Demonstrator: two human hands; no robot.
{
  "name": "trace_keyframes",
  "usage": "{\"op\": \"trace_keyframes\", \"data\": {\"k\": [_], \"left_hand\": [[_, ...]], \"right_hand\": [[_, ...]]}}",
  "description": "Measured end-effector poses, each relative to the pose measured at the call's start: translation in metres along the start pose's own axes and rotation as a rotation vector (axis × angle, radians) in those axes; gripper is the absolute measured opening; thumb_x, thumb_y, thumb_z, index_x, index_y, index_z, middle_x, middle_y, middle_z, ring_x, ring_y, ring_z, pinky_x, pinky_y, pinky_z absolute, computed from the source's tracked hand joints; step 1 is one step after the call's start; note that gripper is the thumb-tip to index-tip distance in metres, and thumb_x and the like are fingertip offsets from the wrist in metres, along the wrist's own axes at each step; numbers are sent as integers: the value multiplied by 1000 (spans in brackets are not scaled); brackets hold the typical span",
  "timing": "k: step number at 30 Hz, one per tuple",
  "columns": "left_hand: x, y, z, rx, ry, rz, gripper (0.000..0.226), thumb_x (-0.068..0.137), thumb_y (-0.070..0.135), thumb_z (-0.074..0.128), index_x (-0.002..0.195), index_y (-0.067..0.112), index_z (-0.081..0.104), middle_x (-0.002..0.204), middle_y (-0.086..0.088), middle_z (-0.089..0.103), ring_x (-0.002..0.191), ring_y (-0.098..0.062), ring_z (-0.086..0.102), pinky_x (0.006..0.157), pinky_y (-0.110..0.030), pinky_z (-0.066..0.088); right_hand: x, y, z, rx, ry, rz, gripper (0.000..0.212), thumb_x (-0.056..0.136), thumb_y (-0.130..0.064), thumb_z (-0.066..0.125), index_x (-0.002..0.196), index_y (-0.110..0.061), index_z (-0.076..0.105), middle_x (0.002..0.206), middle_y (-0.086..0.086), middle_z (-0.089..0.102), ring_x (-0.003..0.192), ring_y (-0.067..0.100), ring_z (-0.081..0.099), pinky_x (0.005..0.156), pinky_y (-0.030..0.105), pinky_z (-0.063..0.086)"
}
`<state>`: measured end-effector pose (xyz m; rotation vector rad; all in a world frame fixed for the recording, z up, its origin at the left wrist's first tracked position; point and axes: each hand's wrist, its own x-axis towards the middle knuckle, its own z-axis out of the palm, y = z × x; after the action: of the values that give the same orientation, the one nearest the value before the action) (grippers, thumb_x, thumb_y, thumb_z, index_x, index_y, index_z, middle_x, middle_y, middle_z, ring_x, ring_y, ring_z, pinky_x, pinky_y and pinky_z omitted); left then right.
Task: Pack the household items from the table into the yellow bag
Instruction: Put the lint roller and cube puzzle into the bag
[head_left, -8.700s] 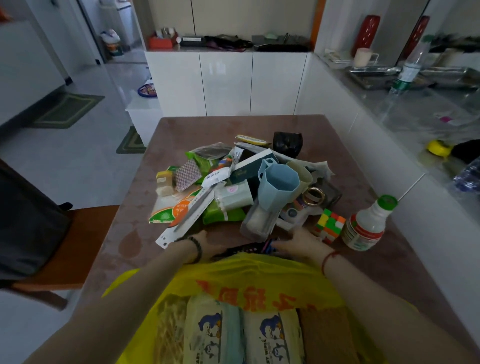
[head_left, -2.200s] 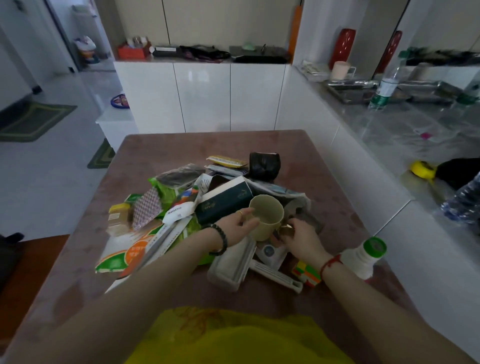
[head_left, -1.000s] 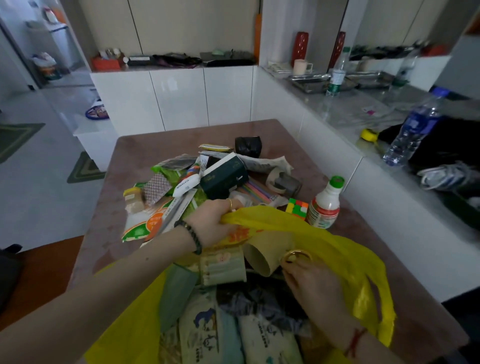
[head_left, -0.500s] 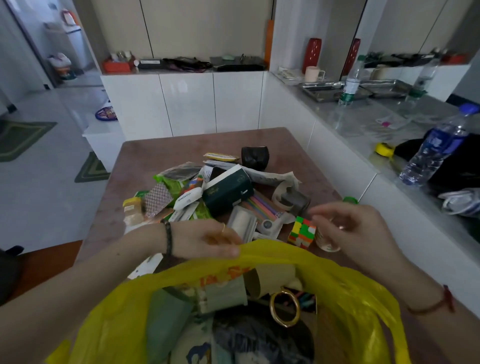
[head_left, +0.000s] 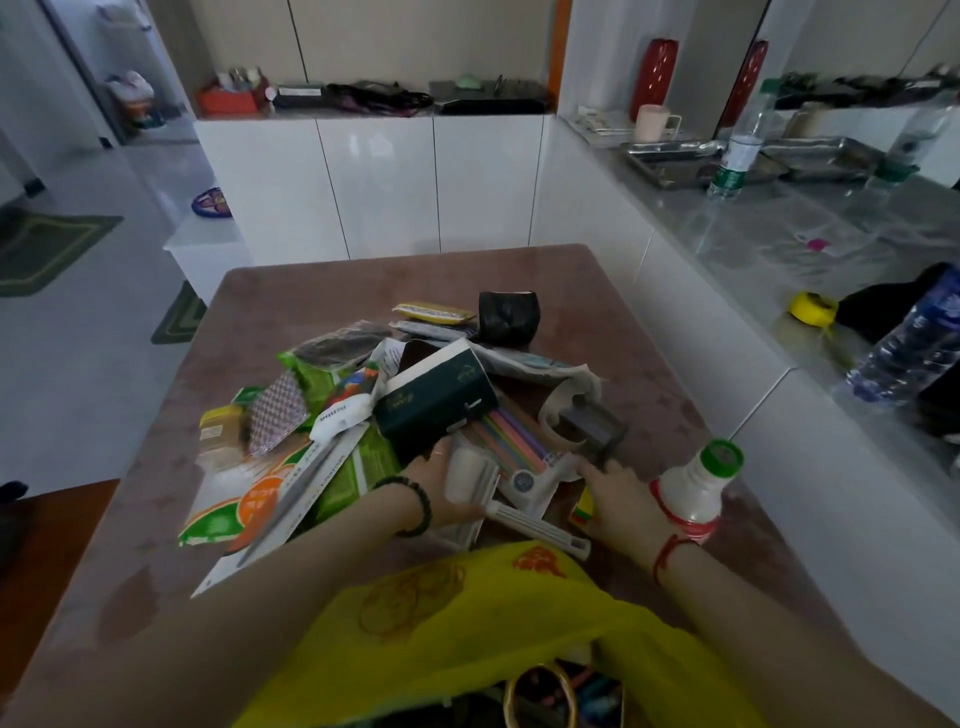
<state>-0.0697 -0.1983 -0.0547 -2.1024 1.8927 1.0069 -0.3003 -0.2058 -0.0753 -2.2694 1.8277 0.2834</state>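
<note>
Two hands working in pile (head_left: 363, 415) | left hand (head_left: 436, 488) grip: cannot tell, fingers hidden | right hand (head_left: 621, 499) grip released, touching grey tool (head_left: 592, 421) | risk: right wrist tipping white bottle (head_left: 696, 483) just beside it

Crumpled yellow bag (head_left: 493, 613) gapes open nearest, household items (head_left: 434, 405) lying heaped just beyond.

White cabinets (head_left: 384, 182), grey counter (head_left: 753, 234), pale floor (head_left: 78, 364), seemingly tiled; dim light.

The left hand (head_left: 441, 488) and right hand (head_left: 618, 499) are off the yellow bag (head_left: 467, 613), back in the pile (head_left: 431, 405). The gold ring (head_left: 540, 696) now lies inside it.
</note>
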Motion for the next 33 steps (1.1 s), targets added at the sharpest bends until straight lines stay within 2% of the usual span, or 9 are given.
{"op": "trace_keyframes", "data": {"k": [5, 11, 14, 16, 19, 22, 27, 29, 33], "left_hand": [[8, -7, 27, -142, 38, -117, 130, 61, 45, 78, 143, 21, -21, 141, -15, 41, 122, -33, 48, 100, -44, 44], [-5, -7, 19, -309, 148, -59, 114, 68, 28, 76, 146, 22, -6, 142, -13, 40, 120, -32, 49, 97, -39, 47], [-26, -2, -4, -380, 199, 21, 104, 72, 25, 73, 146, 21, 0, 144, -13, 36, 123, -33, 46, 95, -39, 44], [-44, -2, -26, -351, 255, 85, 103, 73, 27, 72, 147, 21, 0, 145, -13, 35, 124, -34, 44, 95, -39, 42], [-74, -6, -58, -311, 379, 211, 103, 72, 24, 74, 146, 20, 2, 144, -13, 35, 124, -33, 44, 96, -40, 44], [-105, -9, -81, -458, 452, 315, 97, 73, 11, 72, 144, 18, 6, 128, -6, 40, 114, -24, 47, 88, -39, 45], [-149, -12, -95, -647, 525, 344, 89, 75, 12, 71, 142, 18, 12, 119, 1, 36, 106, -13, 41, 62, -11, 50], [-166, -9, -90, -762, 464, 352, 87, 75, 14, 71, 141, 21, 15, 124, 0, 40, 106, -14, 45, 71, -20, 54], [-200, 6, -73, -970, 245, 364, 82, 77, 18, 68, 139, 34, 17, 122, 3, 47, 97, -25, 61, 51, -31, 60]], "right_hand": [[-23, 1, -20, 257, 187, -126, 62, 77, -31, 69, 131, -20, 40, 125, 6, 48, 116, 25, 45, 92, 31, 41], [-100, -10, -105, 968, 481, -194, 58, 63, -22, 82, 110, -38, 51, 109, -13, 62, 98, 5, 59, 77, 16, 49], [-152, -14, -134, 1361, 326, -396, 65, 50, -41, 86, 108, -32, 58, 103, -6, 71, 91, 7, 67, 72, 25, 57], [-180, -13, -140, 1449, 23, -498, 65, 51, -43, 85, 110, -30, 62, 108, -1, 70, 95, 13, 68, 72, 25, 56], [-205, -23, -117, 1156, -289, -421, 50, 61, -37, 82, 107, -40, 62, 113, -10, 67, 105, 8, 63, 79, 18, 53], [-204, -39, -64, 559, -62, -179, 55, 74, -41, 72, 121, -41, 44, 117, -21, 54, 106, -1, 50, 76, 3, 39], [-193, -55, -2, 176, 206, -29, 66, 84, -30, 60, 142, -22, 28, 143, -2, 39, 131, 18, 36, 104, 25, 32], [-192, -55, 7, 188, 231, -41, 71, 85, -24, 60, 145, -21, 23, 149, 0, 32, 136, 21, 31, 109, 27, 28], [-205, -52, -4, 594, 331, -81, 60, 81, -26, 68, 135, -19, 42, 140, 1, 46, 127, 8, 40, 96, 5, 30]]}}
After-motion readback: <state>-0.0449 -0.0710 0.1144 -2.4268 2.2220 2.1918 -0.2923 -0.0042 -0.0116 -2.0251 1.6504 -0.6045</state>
